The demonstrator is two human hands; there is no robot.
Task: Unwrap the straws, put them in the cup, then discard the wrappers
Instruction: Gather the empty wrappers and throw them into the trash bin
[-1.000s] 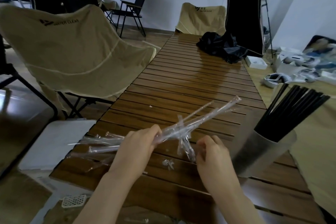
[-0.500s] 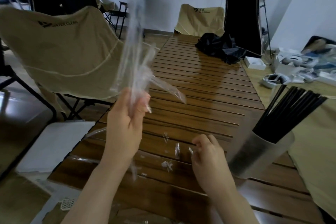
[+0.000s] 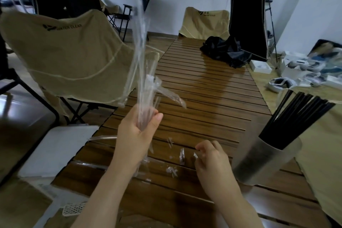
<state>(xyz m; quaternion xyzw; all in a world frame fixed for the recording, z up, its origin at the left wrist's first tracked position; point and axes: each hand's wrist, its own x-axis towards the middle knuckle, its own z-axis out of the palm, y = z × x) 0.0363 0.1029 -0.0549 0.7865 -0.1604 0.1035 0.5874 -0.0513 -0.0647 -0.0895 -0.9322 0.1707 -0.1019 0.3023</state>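
Left hand [image 3: 137,131] grips upright wrappers [image 3: 142,72]; right hand [image 3: 211,161] curled, pinching a scrap [image 3: 195,155]

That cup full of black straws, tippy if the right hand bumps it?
Probably somewhat. The cup is tall and narrow, and the black straws all lean to one side well past its rim, which likely shifts weight off centre. It also looks like light frosted plastic, so a knock from the right hand nearby might slide or topple it on the slatted table.

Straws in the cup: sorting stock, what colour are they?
Black straws, clearest in the head view.
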